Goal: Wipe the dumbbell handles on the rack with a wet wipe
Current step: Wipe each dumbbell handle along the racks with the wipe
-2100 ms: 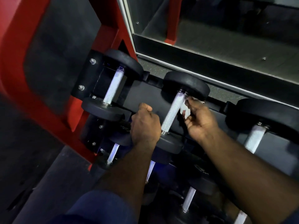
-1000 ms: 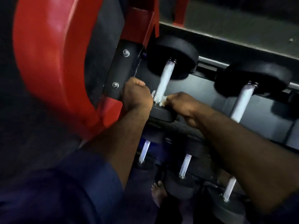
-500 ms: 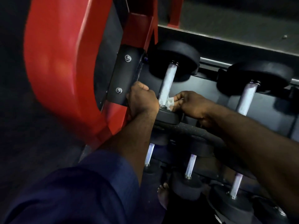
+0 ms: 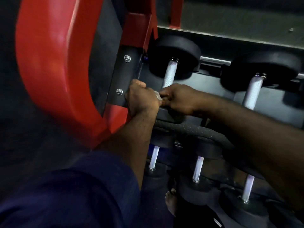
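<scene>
- While both hands crowd the near end of the far-left dumbbell (image 4: 176, 53) on the top shelf of the rack (image 4: 213, 87), the step in hand looks like wiping its handle (image 4: 169, 73), low down by the near weight.
- The right hand (image 4: 179, 97) pinches the wipe (image 4: 157, 96) (only a small white scrap shows between the knuckles), fingers curled tight against the bar.
- The left hand (image 4: 141, 99) is balled up just left of the bar, touching the right one; whether it grips the dumbbell or the rack edge cannot be told.
- The far half of the handle stands bare and bright above the hands.
- The next move probably calls for sliding the wipe up toward the far weight, then shifting right to the next handle (image 4: 254, 91); the lower row (image 4: 198, 168) waits too.
- The red frame (image 4: 49, 63) sits close on the left, so elbow room looks tight.
</scene>
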Motion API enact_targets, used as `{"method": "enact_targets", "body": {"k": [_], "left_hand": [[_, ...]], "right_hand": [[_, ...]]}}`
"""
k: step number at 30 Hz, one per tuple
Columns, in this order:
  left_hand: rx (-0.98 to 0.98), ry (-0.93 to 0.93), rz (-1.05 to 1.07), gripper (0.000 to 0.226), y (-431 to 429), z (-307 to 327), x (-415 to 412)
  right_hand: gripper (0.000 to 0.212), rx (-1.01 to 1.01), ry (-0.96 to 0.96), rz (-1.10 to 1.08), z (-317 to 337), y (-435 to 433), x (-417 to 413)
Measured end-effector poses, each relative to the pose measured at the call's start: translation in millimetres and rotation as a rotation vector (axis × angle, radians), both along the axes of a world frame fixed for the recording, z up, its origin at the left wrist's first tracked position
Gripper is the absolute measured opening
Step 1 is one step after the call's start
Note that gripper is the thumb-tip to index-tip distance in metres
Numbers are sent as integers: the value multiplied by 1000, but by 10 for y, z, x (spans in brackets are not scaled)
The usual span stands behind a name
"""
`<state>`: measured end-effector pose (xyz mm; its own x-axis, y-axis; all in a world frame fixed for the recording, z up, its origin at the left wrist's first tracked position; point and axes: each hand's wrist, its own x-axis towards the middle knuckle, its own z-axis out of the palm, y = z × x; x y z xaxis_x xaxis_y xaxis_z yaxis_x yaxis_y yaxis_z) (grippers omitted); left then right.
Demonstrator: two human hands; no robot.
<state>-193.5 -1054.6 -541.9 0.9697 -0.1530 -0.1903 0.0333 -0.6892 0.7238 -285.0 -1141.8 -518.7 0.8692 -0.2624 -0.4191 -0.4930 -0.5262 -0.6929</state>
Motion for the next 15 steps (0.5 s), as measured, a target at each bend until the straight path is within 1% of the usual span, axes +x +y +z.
{"method": "enact_targets", "body": {"k": [1, 2, 3, 4, 6, 8, 10, 13, 15], "left_hand": [[-6, -1, 0, 24, 0, -2, 2], [-9, 1, 0, 23, -3, -5, 5], [-4, 5, -3, 23, -5, -9, 9], [1, 12, -6, 23, -6, 0, 10], [-1, 17, -10, 25, -6, 5, 11], [-11, 19, -4, 27, -2, 5, 7], [-23, 34, 2, 28, 2, -2, 18], [-36, 31, -1, 24, 7, -24, 29], [-26, 25, -11, 23, 4, -28, 39]], "right_hand": [[21, -145, 48, 66, 69, 16, 98], [21, -240, 82, 99, 139, 30, 178], [21, -282, 119, 122, 206, 41, 229], [19, -295, 153, 129, 264, 39, 245], [8, -260, 193, 93, 289, -13, 184], [12, -225, 163, 27, 259, -12, 89], [7, -240, 111, 8, 165, 49, 94], [21, -383, 204, 104, 105, 121, 309], [27, -471, 218, 153, 158, 163, 430]]}}
